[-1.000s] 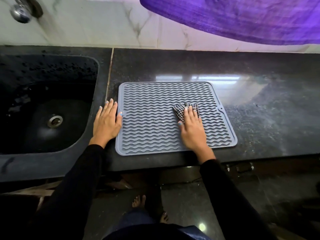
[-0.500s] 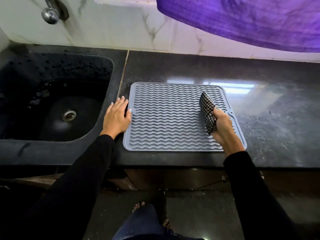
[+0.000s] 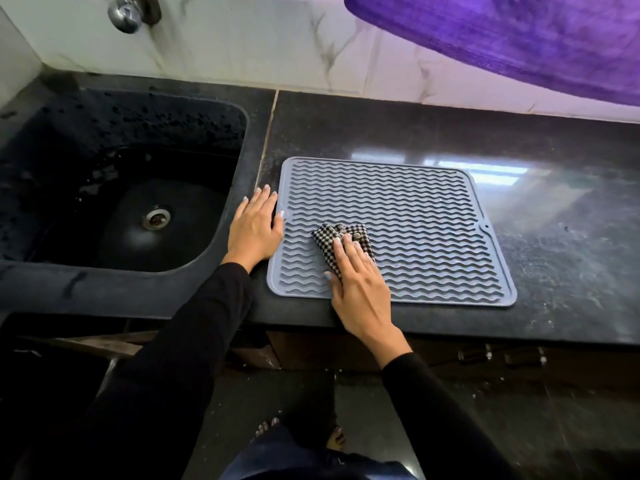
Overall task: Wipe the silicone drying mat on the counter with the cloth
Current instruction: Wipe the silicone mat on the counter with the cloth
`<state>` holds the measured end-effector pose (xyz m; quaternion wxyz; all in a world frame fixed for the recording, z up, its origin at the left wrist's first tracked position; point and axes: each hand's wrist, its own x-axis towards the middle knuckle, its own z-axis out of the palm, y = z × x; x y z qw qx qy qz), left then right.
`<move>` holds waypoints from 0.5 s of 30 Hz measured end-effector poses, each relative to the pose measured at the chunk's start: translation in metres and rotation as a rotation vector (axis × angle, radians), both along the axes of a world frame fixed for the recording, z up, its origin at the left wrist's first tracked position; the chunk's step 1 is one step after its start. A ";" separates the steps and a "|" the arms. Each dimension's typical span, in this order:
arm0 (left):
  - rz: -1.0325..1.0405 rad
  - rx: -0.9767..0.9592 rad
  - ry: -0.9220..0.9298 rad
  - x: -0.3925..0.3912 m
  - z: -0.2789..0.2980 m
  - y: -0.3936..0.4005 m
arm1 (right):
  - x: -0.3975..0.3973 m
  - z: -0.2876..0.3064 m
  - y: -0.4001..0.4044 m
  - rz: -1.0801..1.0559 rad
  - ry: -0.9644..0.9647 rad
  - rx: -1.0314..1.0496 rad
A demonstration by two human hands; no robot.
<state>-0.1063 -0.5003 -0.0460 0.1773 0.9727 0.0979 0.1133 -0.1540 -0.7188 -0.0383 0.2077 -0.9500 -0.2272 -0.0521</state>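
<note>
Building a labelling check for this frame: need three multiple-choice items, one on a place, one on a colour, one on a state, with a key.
1. Where does the cloth lie?
A. on the left part of the drying mat
B. in the sink
C. on the bare counter right of the mat

2. What colour is the fabric hanging at the top right?
A. green
B. purple
C. white

3. What is the left hand doing?
A. gripping the cloth
B. turning the tap
C. resting flat at the mat's left edge

Key:
1 A, the checked cloth sits on the wavy ribs near the mat's left side, under the right hand.
2 B, the draped fabric is plainly purple.
3 C, its fingers lie straight on the counter with the thumb on the mat's rim.
</note>
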 end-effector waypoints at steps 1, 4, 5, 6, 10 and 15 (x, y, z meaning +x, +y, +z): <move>0.001 -0.002 0.002 0.000 0.000 0.000 | 0.002 0.003 0.000 0.020 0.031 0.045; 0.003 -0.010 0.023 -0.002 0.002 -0.002 | 0.009 0.012 -0.001 -0.018 0.155 0.227; 0.000 -0.013 0.033 -0.003 0.003 -0.003 | 0.017 0.019 -0.004 -0.073 0.272 0.338; -0.006 -0.017 0.047 -0.003 0.004 -0.003 | 0.028 0.026 -0.008 -0.124 0.459 0.503; -0.033 -0.004 0.115 -0.005 0.007 -0.001 | 0.061 0.047 -0.030 -0.335 0.865 1.246; -0.038 0.009 0.122 -0.006 0.006 0.000 | 0.044 0.046 0.003 -0.269 0.297 0.487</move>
